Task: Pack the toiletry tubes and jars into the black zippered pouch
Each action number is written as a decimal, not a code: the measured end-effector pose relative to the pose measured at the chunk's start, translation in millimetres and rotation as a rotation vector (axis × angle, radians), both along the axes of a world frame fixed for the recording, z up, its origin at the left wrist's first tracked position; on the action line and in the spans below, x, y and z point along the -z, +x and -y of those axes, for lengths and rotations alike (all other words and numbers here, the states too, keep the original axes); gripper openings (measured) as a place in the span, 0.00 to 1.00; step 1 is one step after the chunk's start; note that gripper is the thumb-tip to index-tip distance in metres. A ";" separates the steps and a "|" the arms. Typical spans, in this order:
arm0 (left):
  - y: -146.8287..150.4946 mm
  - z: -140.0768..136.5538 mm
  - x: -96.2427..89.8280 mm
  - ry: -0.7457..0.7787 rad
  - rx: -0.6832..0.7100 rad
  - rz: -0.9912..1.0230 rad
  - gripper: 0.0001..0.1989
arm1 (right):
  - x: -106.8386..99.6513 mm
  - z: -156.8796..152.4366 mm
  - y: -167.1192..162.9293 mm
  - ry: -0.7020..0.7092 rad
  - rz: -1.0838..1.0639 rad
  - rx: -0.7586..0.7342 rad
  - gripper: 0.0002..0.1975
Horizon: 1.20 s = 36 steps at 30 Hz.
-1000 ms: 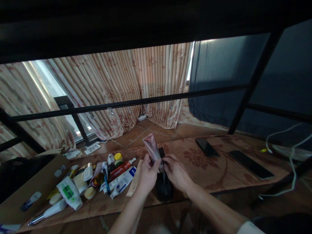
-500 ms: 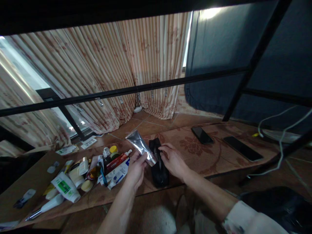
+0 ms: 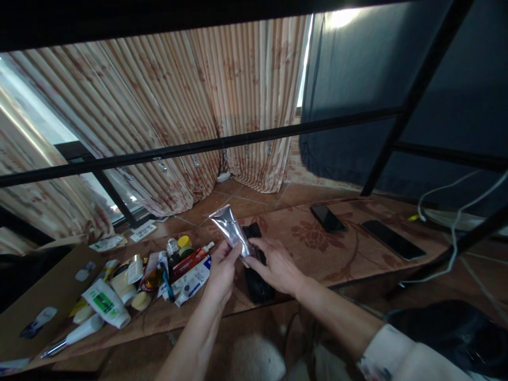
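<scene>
A shiny silver squeeze tube (image 3: 230,226) is held at a slant, its flat crimped end pointing up and away. My left hand (image 3: 223,267) is closed round its lower left side, thumb on top. From the other side, my right hand (image 3: 275,264) has its thumb and fingers at the tube's lower end, which they partly cover. Beneath both hands lies a small black pouch (image 3: 259,288) on the patterned cloth; its opening is mostly hidden by my right hand.
To the left are several toiletries, among them a white-green tube (image 3: 105,302), a red pump bottle (image 3: 189,263) and a white-blue tube (image 3: 194,280). A cardboard box (image 3: 43,296) stands beyond. Two phones (image 3: 327,218) lie right. A black metal bar (image 3: 246,138) crosses ahead.
My right hand has moved from the pouch's edge leftward onto the lower end of the silver tube. The tube has tipped a little more upright in my left hand.
</scene>
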<state>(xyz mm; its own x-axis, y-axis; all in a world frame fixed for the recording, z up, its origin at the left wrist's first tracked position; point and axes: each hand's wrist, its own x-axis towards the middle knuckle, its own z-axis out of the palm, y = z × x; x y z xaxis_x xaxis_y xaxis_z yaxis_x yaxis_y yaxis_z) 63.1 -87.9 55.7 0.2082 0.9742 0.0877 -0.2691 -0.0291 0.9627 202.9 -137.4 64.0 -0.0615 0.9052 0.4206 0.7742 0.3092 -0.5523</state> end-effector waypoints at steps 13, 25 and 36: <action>2.1 -4.2 0.8 0.191 -0.038 -0.330 0.13 | 4.1 -0.5 -0.5 -0.052 0.003 0.018 0.29; 9.4 0.8 9.5 0.275 -0.027 -0.432 0.13 | 7.4 -5.2 4.8 -0.035 0.020 0.114 0.19; 5.7 4.3 11.7 0.244 0.000 -0.446 0.15 | 5.5 -6.9 7.5 -0.173 0.112 0.146 0.20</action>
